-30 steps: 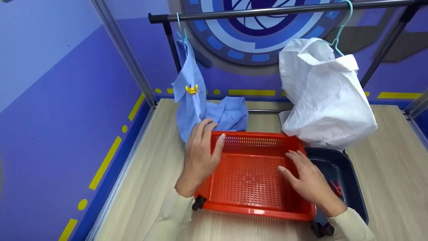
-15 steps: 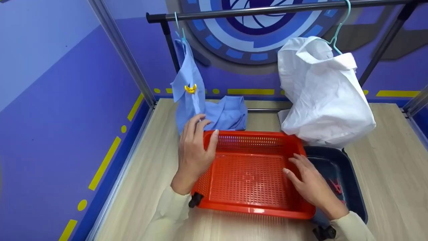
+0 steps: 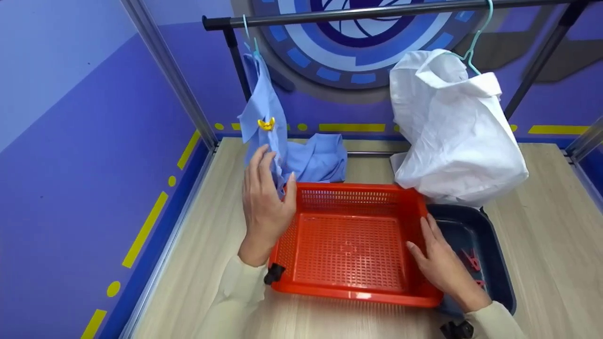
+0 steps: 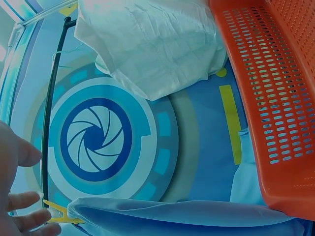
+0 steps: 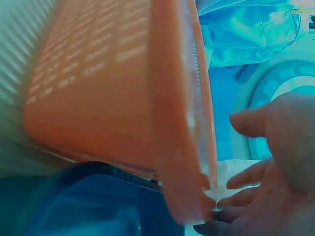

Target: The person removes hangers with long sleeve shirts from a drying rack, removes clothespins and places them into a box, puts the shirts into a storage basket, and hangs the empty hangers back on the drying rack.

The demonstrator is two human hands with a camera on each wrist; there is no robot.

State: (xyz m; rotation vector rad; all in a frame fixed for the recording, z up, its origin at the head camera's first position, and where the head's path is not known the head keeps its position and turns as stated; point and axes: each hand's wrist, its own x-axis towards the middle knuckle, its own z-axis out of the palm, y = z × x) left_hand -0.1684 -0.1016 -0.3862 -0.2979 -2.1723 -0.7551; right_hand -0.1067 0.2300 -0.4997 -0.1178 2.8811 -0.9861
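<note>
My left hand [image 3: 266,207] is raised at the red basket's [image 3: 362,295] back left corner, its fingers extended and holding nothing. Its fingertips overlap the lower front of a light blue shirt [image 3: 271,101] in the head view. That shirt hangs from the rack's left end, with a yellow clothespin [image 3: 266,124] on its front; the left wrist view shows the clothespin [image 4: 61,215] beyond my fingertips. My right hand [image 3: 440,266] lies along the basket's right side, fingers loosely extended at the rim [image 5: 172,123], thumb over the inside.
A white shirt [image 3: 457,136] hangs at the rack's right on a mint hanger [image 3: 476,44]. Under and right of the basket is a dark tray [image 3: 499,263] with red clothespins [image 3: 472,260]. The black rail [image 3: 348,15] crosses the back. A purple wall [image 3: 94,165] stands at left.
My left hand has moved left and up from the basket's back left rim toward the blue shirt. My right hand has shifted right from over the basket to its right rim.
</note>
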